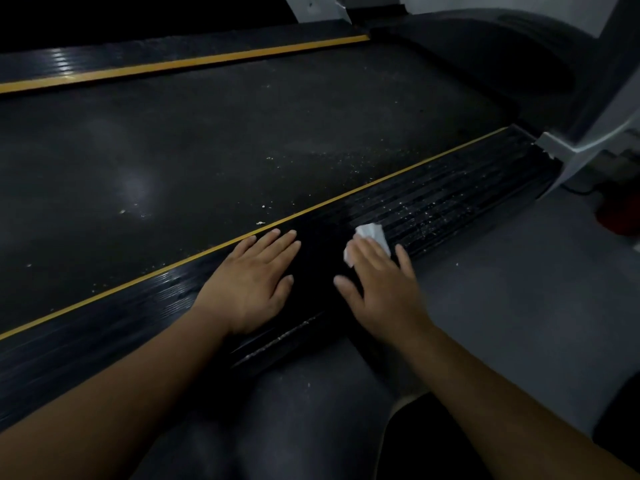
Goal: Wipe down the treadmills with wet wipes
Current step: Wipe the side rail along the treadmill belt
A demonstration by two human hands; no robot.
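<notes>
Dim grey floor fills the right side of the head view; a dull red object, too blurred to identify, sits at the right edge.

Head view, entries:

- Treadmill belt: dark and speckled, occupying the left and centre of the frame. Its long axis runs from lower left to upper right, ending at the dark motor hood in the upper right.
- Near side rail: black and ribbed, parallel to the belt, with a yellow stripe along its inner edge. White flecks dot the ribs toward the right of centre.
- Far side rail: in the upper left of the frame, on the same axis, with its own yellow line.
- Grey upright base: meets the near rail's far end at the right of the frame.
- Your left hand: lies palm down on the near rail, just below centre. The fingers are straight, close together and relaxed, holding nothing, and the fingertips reach the yellow stripe.
- Your right hand: just beside the left hand and apart from it, also palm down. The fingers are spread and straight, pressing on the wet wipe.
- Wet wipe: white and crumpled into a bunch, lying on the near rail. It pokes out beyond the fingertips toward the upper right.
- Your dark-clad leg: bottom centre of the frame.
</notes>
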